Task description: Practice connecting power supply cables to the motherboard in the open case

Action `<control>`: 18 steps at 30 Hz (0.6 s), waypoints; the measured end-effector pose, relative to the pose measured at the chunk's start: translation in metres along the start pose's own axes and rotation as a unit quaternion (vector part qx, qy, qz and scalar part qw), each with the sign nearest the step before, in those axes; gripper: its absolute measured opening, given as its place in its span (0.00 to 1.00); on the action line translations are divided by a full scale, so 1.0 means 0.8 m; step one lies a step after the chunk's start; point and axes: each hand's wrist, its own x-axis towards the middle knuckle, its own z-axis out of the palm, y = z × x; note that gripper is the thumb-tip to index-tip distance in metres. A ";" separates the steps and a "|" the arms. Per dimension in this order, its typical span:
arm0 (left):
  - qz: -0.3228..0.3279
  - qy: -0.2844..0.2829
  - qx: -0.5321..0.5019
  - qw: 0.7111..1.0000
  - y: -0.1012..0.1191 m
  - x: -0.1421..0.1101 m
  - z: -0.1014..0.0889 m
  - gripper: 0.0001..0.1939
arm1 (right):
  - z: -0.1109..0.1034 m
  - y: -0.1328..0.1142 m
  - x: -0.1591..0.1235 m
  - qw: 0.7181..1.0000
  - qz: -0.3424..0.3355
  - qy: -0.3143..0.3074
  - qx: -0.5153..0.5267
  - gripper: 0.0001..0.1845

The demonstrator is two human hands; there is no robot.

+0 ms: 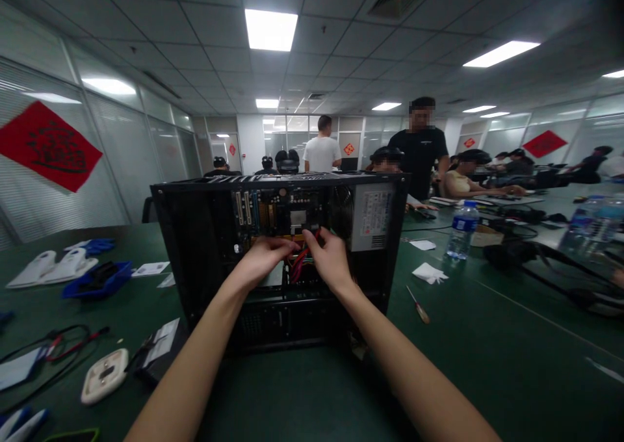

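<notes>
An open black computer case (312, 312) lies in front of me, with its motherboard (260, 211) and a silver power supply (374, 218) showing inside. A bundle of red, yellow and dark power cables (298, 268) hangs in the middle of the case. My right hand (331, 260) is closed on these cables close to a dark connector (311, 226). From the other side, my left hand (266, 257) pinches at the red wires with thumb and fingers. The exact hold of the left fingertips is hard to see.
A screwdriver (419, 307), crumpled tissue (429, 273) and water bottle (461, 231) are to the right. On the left are a blue tray (97, 283), white gloves (46, 266), loose cables (73, 348) and a beige object (104, 376). Several people are beyond the case.
</notes>
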 end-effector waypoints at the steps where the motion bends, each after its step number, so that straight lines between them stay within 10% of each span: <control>1: 0.004 0.010 0.049 0.999 -0.003 0.002 0.000 0.13 | 0.002 0.006 0.001 1.000 0.019 0.000 0.000 0.18; 9: -0.059 -0.032 0.351 0.934 -0.031 0.008 0.018 0.18 | 0.008 0.036 0.002 0.957 0.257 -0.131 0.029 0.17; 18: -0.125 -0.017 0.409 0.904 -0.048 0.010 0.034 0.16 | 0.011 0.065 -0.004 0.950 0.228 -0.172 -0.124 0.20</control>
